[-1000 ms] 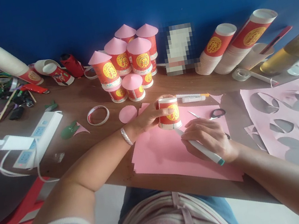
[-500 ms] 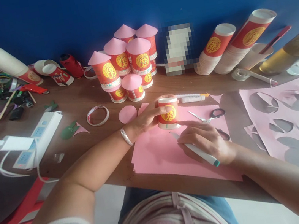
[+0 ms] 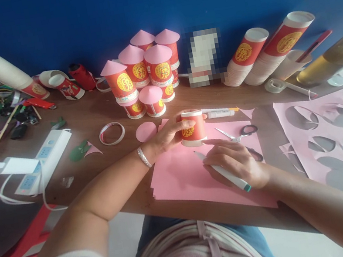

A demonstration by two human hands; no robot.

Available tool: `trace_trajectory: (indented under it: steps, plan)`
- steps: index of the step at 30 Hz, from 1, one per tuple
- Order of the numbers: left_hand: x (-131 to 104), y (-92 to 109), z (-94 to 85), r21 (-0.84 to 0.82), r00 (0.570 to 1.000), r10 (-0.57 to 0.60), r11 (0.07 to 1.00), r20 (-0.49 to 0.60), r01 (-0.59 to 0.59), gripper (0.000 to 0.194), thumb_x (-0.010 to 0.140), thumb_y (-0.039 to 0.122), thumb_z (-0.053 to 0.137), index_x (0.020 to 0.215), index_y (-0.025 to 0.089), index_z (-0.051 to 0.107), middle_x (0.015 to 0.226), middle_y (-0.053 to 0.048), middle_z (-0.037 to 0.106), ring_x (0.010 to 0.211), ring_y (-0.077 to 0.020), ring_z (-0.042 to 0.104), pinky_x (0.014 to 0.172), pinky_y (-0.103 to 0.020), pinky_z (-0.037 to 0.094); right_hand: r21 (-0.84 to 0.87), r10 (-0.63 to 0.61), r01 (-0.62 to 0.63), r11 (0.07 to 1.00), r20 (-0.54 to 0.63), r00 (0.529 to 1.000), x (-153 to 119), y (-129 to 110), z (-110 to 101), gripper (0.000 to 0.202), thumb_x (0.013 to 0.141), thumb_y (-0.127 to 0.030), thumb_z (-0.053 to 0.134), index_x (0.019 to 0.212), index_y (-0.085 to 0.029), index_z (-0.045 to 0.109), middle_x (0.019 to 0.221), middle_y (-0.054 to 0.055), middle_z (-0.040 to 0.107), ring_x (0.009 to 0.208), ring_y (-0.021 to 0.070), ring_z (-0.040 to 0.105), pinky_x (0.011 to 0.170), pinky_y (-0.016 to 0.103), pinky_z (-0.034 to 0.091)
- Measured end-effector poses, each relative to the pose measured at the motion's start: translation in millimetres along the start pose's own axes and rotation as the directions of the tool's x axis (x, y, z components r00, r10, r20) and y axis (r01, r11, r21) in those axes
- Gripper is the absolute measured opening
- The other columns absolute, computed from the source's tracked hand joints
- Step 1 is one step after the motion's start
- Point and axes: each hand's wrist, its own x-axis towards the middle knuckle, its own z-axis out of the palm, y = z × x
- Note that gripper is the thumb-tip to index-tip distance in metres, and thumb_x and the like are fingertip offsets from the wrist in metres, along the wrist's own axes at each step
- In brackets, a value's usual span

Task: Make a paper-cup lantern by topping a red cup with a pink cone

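Observation:
My left hand [image 3: 172,132] is closed around a red paper cup [image 3: 197,129] with a gold emblem, its white rim facing down. The thumb lies across the cup's front, and the other fingers are mostly behind it. In my right hand [image 3: 235,160] is a white marker with a green end [image 3: 229,176], its tip pointing up toward the cup's lower rim but apart from it. One right fingertip is at that rim. Beneath both hands lie pink paper sheets [image 3: 180,180]. Scissors [image 3: 237,136] rest on the sheets just beyond my right hand.
Red cups with pink paper cones [image 3: 160,64] stand stacked at the back. Cup stacks [image 3: 246,55] lean by the blue wall. A roll of tape [image 3: 112,133], a pink disc [image 3: 146,131] and a power strip [image 3: 44,157] lie left; cut pink paper [image 3: 299,137] lies right.
The cup has turned in my left hand, so its gold emblem now sits further left and plain red shows on the right. My right hand with the marker has barely moved.

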Motion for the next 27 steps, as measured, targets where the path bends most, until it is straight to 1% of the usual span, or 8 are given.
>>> trace_trajectory:
  steps: [4,8,11,14,21,27]
  plan:
    - [-1.4,2.0,3.2,0.04,0.999,-0.004,0.999,-0.038,0.006,0.044,0.08,0.038,0.083,0.116,0.017,0.07,0.117,-0.012,0.072,0.106,-0.0242,0.065,0.088,-0.035,0.051,-0.054,-0.028,0.026,0.998,-0.047,0.999,-0.2,2.3,-0.9,0.023,0.091,0.0,0.067,0.105,-0.017,0.063,0.079,0.0,0.069,0.066,0.0137,0.067,0.09,0.041,0.071]
    - [-2.1,5.1,7.7,0.081,1.0,0.006,0.997,-0.019,-0.004,0.037,0.082,0.041,0.083,0.107,0.017,0.069,0.107,-0.008,0.069,0.096,-0.0208,0.062,0.082,-0.033,0.05,-0.13,-0.03,0.017,0.991,-0.094,0.995,0.4,5.5,-2.3,0.028,0.086,0.002,0.069,0.106,-0.017,0.063,0.078,0.001,0.07,0.071,0.0177,0.072,0.073,0.035,0.069]
    - [-1.8,5.4,7.5,0.098,1.0,0.015,0.995,0.003,-0.015,0.036,0.082,0.042,0.083,0.101,0.017,0.067,0.098,-0.006,0.065,0.088,-0.0181,0.059,0.076,-0.03,0.048,-0.16,-0.031,0.016,0.987,-0.097,0.995,1.4,6.8,-2.2,0.029,0.085,0.004,0.067,0.105,-0.017,0.063,0.076,0.001,0.07,0.069,0.018,0.071,0.064,0.032,0.064]
    - [-1.3,4.1,5.7,0.105,1.0,0.009,0.994,0.021,-0.012,0.036,0.082,0.043,0.083,0.099,0.018,0.064,0.095,-0.004,0.062,0.085,-0.0166,0.056,0.075,-0.03,0.046,-0.182,-0.04,0.023,0.983,-0.095,0.995,1.7,7.1,-2.0,0.03,0.084,0.005,0.067,0.104,-0.017,0.063,0.074,0.001,0.068,0.065,0.0171,0.069,0.062,0.031,0.06]
    - [0.5,1.3,2.7,0.113,0.999,0.014,0.993,0.046,-0.02,0.038,0.082,0.043,0.083,0.101,0.018,0.061,0.097,-0.004,0.061,0.088,-0.0167,0.055,0.077,-0.03,0.045,-0.211,-0.034,0.017,0.977,-0.074,0.997,0.2,6.6,-3.6,0.029,0.083,0.006,0.067,0.102,-0.016,0.063,0.073,0.001,0.067,0.064,0.0169,0.067,0.062,0.032,0.058]
    - [-0.8,1.9,3.7,0.141,0.999,0.015,0.99,0.03,-0.019,0.039,0.083,0.045,0.082,0.103,0.018,0.063,0.098,-0.004,0.061,0.089,-0.0174,0.056,0.078,-0.031,0.045,-0.222,-0.034,0.017,0.975,-0.071,0.997,0.3,7.4,-2.3,0.028,0.085,0.005,0.065,0.102,-0.017,0.062,0.073,0.0,0.067,0.062,0.0162,0.065,0.059,0.031,0.056]
